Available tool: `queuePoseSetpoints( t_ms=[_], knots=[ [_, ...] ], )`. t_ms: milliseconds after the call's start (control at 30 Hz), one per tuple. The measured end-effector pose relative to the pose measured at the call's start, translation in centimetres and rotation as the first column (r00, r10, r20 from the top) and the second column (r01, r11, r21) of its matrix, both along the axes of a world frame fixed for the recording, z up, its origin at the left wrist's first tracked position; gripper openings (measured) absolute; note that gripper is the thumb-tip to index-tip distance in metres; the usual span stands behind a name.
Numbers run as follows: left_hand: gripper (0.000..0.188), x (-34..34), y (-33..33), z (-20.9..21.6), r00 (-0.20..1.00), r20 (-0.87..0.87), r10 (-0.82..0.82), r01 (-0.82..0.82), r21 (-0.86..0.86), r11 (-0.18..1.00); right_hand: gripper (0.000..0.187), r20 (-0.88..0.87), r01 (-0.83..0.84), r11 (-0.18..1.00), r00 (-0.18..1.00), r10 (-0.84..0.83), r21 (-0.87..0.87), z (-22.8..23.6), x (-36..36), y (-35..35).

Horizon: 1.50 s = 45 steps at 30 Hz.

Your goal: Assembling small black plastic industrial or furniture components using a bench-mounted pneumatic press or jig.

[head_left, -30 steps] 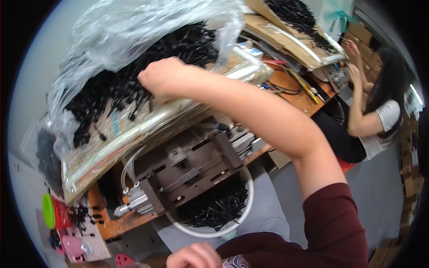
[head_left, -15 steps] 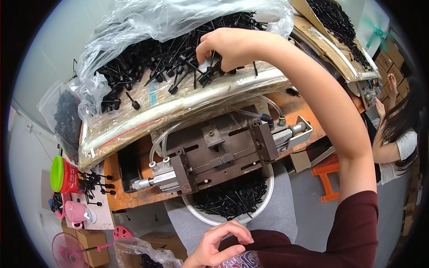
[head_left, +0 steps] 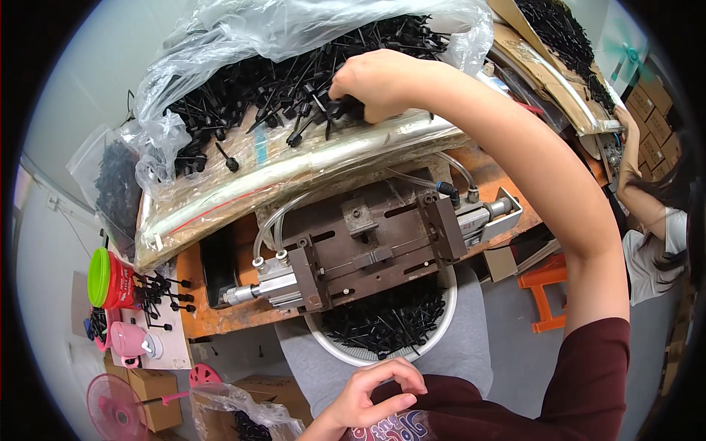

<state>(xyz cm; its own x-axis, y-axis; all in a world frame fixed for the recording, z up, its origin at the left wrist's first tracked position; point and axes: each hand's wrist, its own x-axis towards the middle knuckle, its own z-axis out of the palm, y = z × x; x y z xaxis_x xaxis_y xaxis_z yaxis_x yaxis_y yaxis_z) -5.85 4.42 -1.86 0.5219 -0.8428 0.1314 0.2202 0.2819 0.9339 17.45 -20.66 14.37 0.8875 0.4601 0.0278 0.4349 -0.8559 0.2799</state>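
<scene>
My right hand (head_left: 376,87) reaches over the bench into a heap of black plastic parts with thin stems (head_left: 294,77). Its fingers curl down around black parts at the heap's near edge; how many is hidden. Close to my body, my left hand (head_left: 379,393) is empty, its fingers loosely bent and the thumb apart. Between the hands lies a dark metal fixture (head_left: 334,246) with an air cylinder (head_left: 276,290) at its left end and another (head_left: 485,214) at its right. A thin rod and a small block (head_left: 373,257) span its middle. Below it, a white tub (head_left: 448,323) holds more black stemmed parts.
Clear plastic sheeting (head_left: 243,37) surrounds the heap on its cardboard tray. Air hoses (head_left: 268,228) rise from the fixture. At left are a red bucket (head_left: 121,279), a pink jug (head_left: 129,339) and a pink fan (head_left: 114,404). An orange stool (head_left: 540,301) and another person (head_left: 651,235) are at right.
My right hand has turned and pressed lower onto the parts, so its fingers show less. My left hand has barely moved. The other person's arm has stretched forward to the far tray.
</scene>
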Motion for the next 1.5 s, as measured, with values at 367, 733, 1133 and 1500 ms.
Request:
queuePoseSetpoints(
  t_ms=[367, 733, 1133, 1500],
  knots=[
    [0.021, -0.3, 0.5, -0.5, 1.0, -0.015, 0.003, -0.003, 0.054, 0.999, 0.045, -0.131, 0.068, 0.994, 0.988, -0.079, -0.088, 0.4, 0.2, 2.7],
    [0.019, -0.3, 0.4, -0.7, 1.0, 0.003, -0.003, 0.003, 0.041, 0.999, 0.032, 0.205, -0.162, 0.858, 0.976, 0.068, 0.488, 1.4, -0.3, -1.4],
    [0.018, 0.0, -0.1, 0.1, 0.983, 0.179, 0.047, -0.057, 0.055, 0.997, 0.014, -0.044, 0.053, 0.196, 0.998, -0.048, 0.979, 1.1, 0.4, -5.2],
    [0.054, 4.7, -0.8, 4.6, 0.696, 0.21, 0.687, -0.695, -0.045, 0.718, 0.022, -0.119, 0.156, -0.173, 0.971, 0.207, 0.972, -0.8, -11.0, -2.5]
  ],
)
